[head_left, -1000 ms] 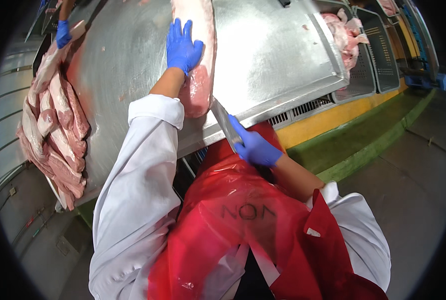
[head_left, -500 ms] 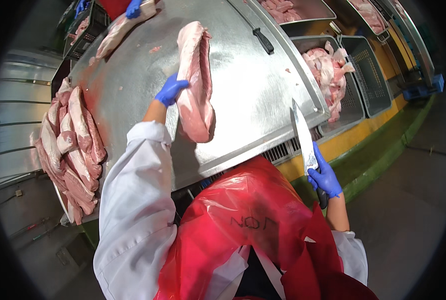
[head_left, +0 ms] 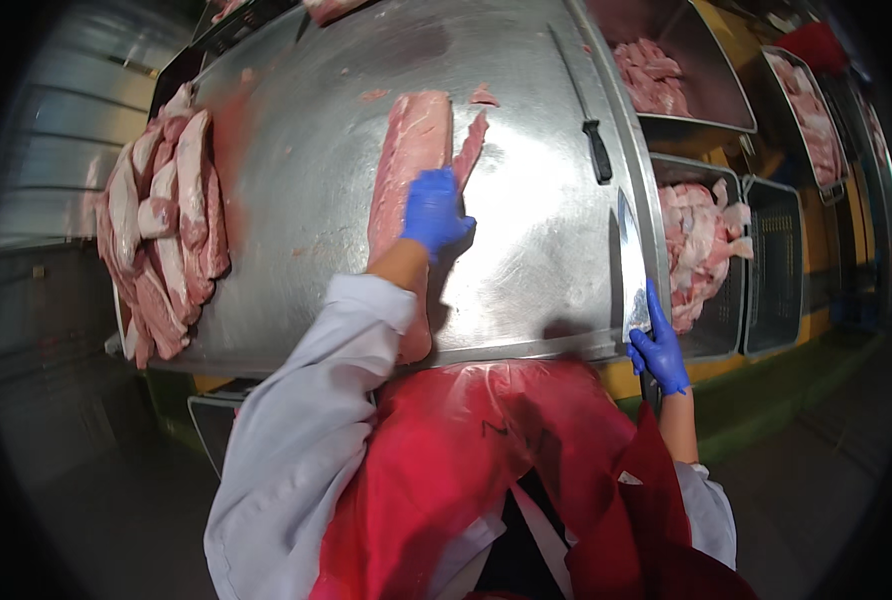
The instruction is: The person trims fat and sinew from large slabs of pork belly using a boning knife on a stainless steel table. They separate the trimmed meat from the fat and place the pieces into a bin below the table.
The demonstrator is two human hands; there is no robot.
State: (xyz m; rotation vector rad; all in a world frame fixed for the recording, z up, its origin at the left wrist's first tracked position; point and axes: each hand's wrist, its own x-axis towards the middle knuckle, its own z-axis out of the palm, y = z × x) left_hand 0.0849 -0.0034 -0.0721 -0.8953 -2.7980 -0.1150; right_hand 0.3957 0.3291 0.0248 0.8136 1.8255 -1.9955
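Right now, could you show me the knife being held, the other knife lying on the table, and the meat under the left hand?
Held knife (head_left: 633, 270): head view, middle of the blade.
Other knife (head_left: 597, 152): head view, its black handle.
Meat (head_left: 413, 140): head view, its upper half.

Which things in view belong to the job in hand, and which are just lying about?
In use: long knife, in the right hand; meat slab, under the left hand; metal table.

Lying about: black-handled knife; meat pile at left; grey crate of meat at right.
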